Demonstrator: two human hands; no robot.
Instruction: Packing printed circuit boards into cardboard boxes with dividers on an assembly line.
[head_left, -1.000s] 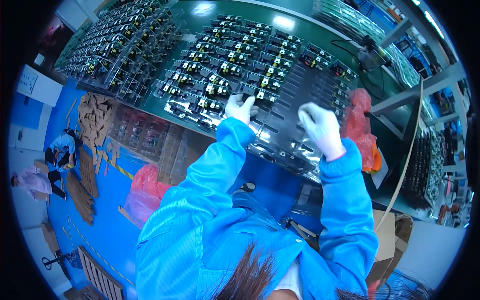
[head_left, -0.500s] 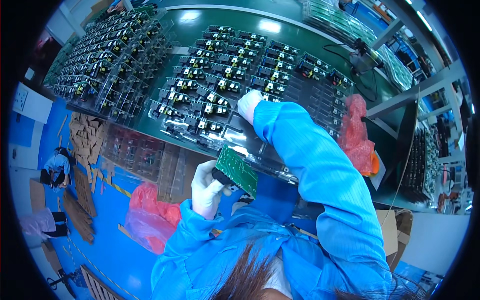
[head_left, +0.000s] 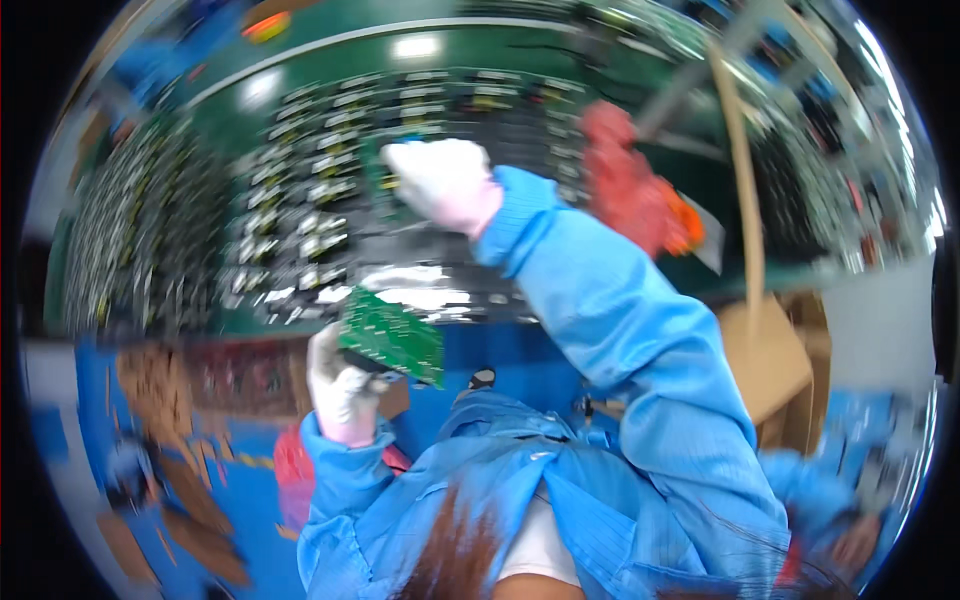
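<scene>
My left hand (head_left: 342, 385), in a white glove, grips a green circuit board (head_left: 393, 335) by its left edge. The board is tilted in front of the table edge, its soldered side up and dark parts beneath. Over the clear plastic tray (head_left: 400, 278), my gloved right hand (head_left: 440, 182) is closed, fingers pointing left. A second circuit board (head_left: 392, 205), green with a yellow part, shows blurred at its fingers, which appear to hold it. Rows of upright circuit boards (head_left: 335, 165) stand in the tray left of and beyond that hand.
Stacked trays of boards (head_left: 145, 220) rise at the left of the green table (head_left: 330, 55). Red bubble wrap (head_left: 625, 175) and an orange round thing (head_left: 685, 222) lie right of the tray. A cardboard box (head_left: 765, 360) stands at the right. Cardboard pieces (head_left: 155, 390) lie on the blue floor.
My view has swung, shifting the table and both hands leftward in the picture. My right hand has come up from among the boards, with a green board now showing at its fingers. My left keeps its board.
</scene>
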